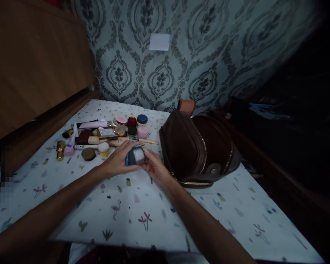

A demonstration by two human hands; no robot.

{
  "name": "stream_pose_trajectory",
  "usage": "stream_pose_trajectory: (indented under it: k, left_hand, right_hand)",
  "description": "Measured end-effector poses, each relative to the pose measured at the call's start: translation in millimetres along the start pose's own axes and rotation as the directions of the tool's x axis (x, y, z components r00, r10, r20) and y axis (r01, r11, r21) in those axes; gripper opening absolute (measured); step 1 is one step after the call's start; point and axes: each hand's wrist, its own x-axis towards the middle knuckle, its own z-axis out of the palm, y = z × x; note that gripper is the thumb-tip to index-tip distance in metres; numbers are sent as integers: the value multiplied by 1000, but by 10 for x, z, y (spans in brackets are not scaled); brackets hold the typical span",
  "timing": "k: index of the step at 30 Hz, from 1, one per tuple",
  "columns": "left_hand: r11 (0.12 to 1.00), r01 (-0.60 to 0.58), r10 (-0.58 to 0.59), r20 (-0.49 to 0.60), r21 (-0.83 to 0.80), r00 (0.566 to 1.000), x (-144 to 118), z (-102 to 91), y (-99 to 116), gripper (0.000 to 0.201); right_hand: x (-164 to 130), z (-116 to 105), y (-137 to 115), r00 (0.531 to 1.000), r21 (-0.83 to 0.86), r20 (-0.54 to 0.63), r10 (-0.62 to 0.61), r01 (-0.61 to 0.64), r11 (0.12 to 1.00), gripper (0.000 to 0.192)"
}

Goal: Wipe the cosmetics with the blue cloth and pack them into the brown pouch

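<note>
A: Where is the little blue jar (pixel 135 156)?
B: Just left of the brown bag (pixel 198 150). The left hand (pixel 118 161) and right hand (pixel 155 168) both hold it, fingers wrapped around it.
A: Is its lid on?
B: Maybe. It's too dark.

Glossy jar (pixel 135 156); brown leather bag (pixel 192 146); printed cloth (pixel 143 205).

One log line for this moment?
hands: left, right both hold jar | bag open, right | cosmetics behind
</note>
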Motion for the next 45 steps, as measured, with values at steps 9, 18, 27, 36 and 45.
stream_pose_trajectory:
  k: [9,18,27,36,45]
  left_hand:
    - [993,-37,34,-25,-114,999,29,-14,17,64]
    - [998,-52,51,-28,-35,998,15,9,-6,61]
    - [896,-351,382,-70,273,921,-32,66,44,29]
    - [891,-301,329,-27,341,944,-48,93,60,53]
    - [958,149,-156,-12,-245,988,13,104,-39,82]
  right_hand:
    - [5,0,-26,997,-62,10,-70,71,996,44]
    - [-14,-13,-33,989,-257,-20,-145,135,957,42]
    - [28,-34,-2,986,-162,-140,-89,66,985,46]
    - [3,8,17,991,-123,-112,-70,56,991,43]
    - [-29,31,38,985,-160,-15,-173,168,973,43]
